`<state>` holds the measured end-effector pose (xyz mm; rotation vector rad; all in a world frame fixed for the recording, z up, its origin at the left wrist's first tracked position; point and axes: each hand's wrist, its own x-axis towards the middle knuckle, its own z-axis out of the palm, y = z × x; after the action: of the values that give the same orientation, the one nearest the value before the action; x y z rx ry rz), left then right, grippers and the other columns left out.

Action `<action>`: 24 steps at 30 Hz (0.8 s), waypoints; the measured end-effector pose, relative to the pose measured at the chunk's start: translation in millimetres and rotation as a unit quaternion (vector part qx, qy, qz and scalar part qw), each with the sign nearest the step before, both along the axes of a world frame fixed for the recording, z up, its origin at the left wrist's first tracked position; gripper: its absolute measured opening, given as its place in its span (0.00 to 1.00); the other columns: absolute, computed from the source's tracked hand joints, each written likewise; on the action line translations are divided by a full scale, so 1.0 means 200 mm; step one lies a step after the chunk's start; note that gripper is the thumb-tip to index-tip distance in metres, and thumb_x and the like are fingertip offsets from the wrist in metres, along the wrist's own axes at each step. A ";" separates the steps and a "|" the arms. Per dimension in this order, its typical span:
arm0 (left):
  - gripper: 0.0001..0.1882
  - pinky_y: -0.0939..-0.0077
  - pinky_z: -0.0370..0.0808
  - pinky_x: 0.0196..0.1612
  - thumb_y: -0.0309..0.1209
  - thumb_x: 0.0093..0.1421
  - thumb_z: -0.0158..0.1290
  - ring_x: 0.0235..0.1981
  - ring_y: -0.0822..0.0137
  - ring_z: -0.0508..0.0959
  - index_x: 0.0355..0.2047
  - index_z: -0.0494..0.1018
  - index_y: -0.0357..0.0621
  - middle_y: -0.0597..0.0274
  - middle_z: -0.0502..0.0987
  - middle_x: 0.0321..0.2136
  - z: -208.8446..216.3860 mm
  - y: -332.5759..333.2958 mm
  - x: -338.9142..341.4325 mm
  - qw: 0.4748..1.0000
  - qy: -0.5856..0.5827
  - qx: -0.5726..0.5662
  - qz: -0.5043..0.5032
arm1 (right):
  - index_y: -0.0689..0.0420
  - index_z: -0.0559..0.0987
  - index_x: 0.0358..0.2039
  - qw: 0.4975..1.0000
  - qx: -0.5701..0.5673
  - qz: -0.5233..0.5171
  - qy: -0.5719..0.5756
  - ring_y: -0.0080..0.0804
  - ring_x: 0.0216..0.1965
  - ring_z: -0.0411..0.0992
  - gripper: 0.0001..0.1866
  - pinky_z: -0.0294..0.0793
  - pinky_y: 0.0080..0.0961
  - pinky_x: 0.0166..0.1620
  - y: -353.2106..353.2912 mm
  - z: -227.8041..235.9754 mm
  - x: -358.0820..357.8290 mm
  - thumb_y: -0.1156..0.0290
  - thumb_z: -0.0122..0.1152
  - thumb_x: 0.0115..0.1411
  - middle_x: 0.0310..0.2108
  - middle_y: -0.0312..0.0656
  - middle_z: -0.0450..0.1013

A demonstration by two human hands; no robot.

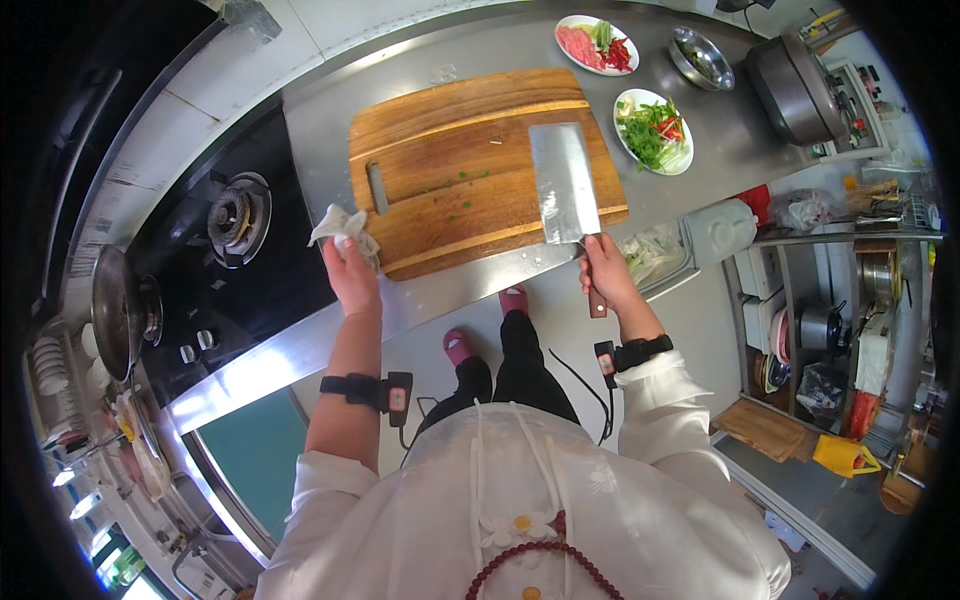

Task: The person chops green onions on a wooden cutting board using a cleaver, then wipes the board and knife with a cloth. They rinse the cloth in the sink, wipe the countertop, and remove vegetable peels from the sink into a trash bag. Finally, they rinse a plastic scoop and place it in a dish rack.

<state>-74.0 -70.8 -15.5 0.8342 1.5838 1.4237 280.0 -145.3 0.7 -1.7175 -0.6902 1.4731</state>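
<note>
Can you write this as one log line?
left hand: holds white cloth | right hand: grips cleaver by handle | cutting board: green scraps on top

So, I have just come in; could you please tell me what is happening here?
A person stands at a metal counter. The right hand grips a cleaver by its handle, the blade over the right part of a wooden cutting board. The left hand holds a crumpled white cloth at the board's near left corner. Small green bits lie on the board; two plates of food stand beyond its right side.
</note>
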 end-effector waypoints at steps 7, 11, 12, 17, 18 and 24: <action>0.16 0.62 0.66 0.47 0.25 0.55 0.48 0.42 0.46 0.69 0.45 0.67 0.38 0.47 0.70 0.42 -0.04 0.09 0.22 0.914 0.384 0.044 -0.121 | 0.57 0.63 0.33 0.990 -0.029 0.122 -0.072 0.22 0.12 0.62 0.13 0.65 0.22 0.13 0.10 0.03 -0.12 0.60 0.43 0.64 0.16 0.35 0.63; 0.17 0.51 0.57 0.54 0.27 0.53 0.49 0.50 0.43 0.63 0.45 0.68 0.41 0.47 0.68 0.45 -0.06 0.13 0.34 0.865 0.477 0.099 -0.122 | 0.59 0.62 0.33 0.982 -0.050 0.163 -0.083 0.24 0.12 0.64 0.14 0.67 0.23 0.14 0.04 0.03 -0.25 0.60 0.44 0.63 0.17 0.37 0.64; 0.18 0.49 0.55 0.55 0.28 0.53 0.49 0.52 0.42 0.62 0.46 0.68 0.42 0.48 0.68 0.46 -0.07 0.13 0.37 0.848 0.502 0.114 -0.125 | 0.59 0.62 0.33 0.980 -0.053 0.174 -0.082 0.24 0.12 0.64 0.14 0.67 0.23 0.14 0.03 0.03 -0.29 0.60 0.44 0.63 0.17 0.37 0.64; 0.21 0.41 0.47 0.57 0.42 0.57 0.46 0.57 0.37 0.53 0.52 0.67 0.60 0.49 0.61 0.54 -0.06 0.10 0.44 0.823 0.545 0.087 -0.132 | 0.61 0.63 0.33 0.973 -0.024 0.212 -0.085 0.27 0.11 0.65 0.13 0.67 0.24 0.14 0.04 0.00 -0.49 0.63 0.46 0.62 0.14 0.39 0.64; 0.20 0.41 0.47 0.57 0.43 0.57 0.45 0.57 0.37 0.53 0.51 0.68 0.61 0.50 0.60 0.54 -0.06 0.10 0.44 0.823 0.546 0.063 -0.144 | 0.61 0.63 0.33 0.973 -0.013 0.217 -0.076 0.27 0.11 0.64 0.13 0.66 0.25 0.14 0.04 0.00 -0.53 0.63 0.46 0.62 0.14 0.39 0.64; 0.17 0.54 0.53 0.58 0.36 0.56 0.49 0.56 0.43 0.56 0.47 0.73 0.60 0.47 0.59 0.55 -0.01 0.14 0.39 0.903 0.407 0.020 -0.133 | 0.60 0.61 0.31 0.978 -0.002 0.207 0.032 0.26 0.10 0.63 0.10 0.63 0.23 0.13 0.00 0.07 -0.69 0.67 0.46 0.62 0.13 0.39 0.63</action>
<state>3.2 -43.5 -17.4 1.7524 1.9235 0.9407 142.9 -145.8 14.3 -1.5831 -1.0568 1.8004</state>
